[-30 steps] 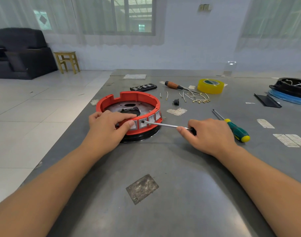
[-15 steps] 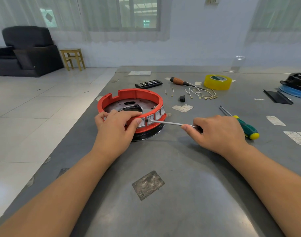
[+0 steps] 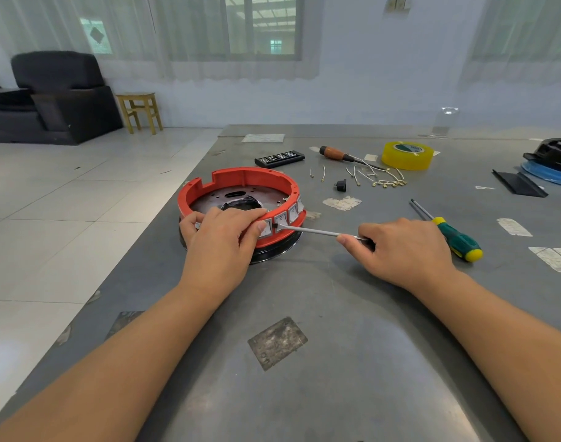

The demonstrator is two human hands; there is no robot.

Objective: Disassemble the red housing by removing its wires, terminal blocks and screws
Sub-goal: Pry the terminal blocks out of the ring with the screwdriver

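Observation:
The round red housing [image 3: 247, 180] sits on a black base on the grey table, a row of white-framed square blocks [image 3: 287, 215] set in its near-right wall. My left hand [image 3: 223, 242] grips the near rim, thumb by the blocks. My right hand [image 3: 403, 250] holds a screwdriver [image 3: 317, 231] by its handle; the metal shaft points left with its tip at the gap between two blocks. Removed wires [image 3: 375, 178] and one small black block [image 3: 340, 185] lie behind the housing.
A green-and-yellow screwdriver [image 3: 454, 239] lies right of my right hand. Farther back are a wooden-handled screwdriver [image 3: 336, 153], a yellow tape roll [image 3: 406, 155] and a black bit case [image 3: 279, 158]. A black-and-blue part [image 3: 553, 161] sits far right. The table's left edge is near the housing.
The view has shifted slightly, so everything sits a little lower and further right in frame. Both hands keep their holds; the screwdriver tip stays at the blocks.

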